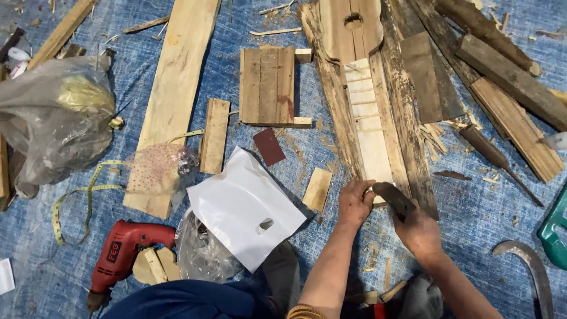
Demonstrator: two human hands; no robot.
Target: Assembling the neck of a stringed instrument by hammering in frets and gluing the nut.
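Note:
A pale wooden strip with several thin cross lines lies lengthwise on a rough weathered plank. My left hand presses on the near end of this strip, fingers curled over its edge. My right hand is closed around a dark, flat-bladed tool, whose blade rests at the strip's near right corner. Both hands sit close together over the blue tarp.
A red power drill lies lower left beside a white plastic bag. A long pale board, a small slatted panel, a yellow tape measure and a grey bag lie left. A curved sickle blade and planks lie right.

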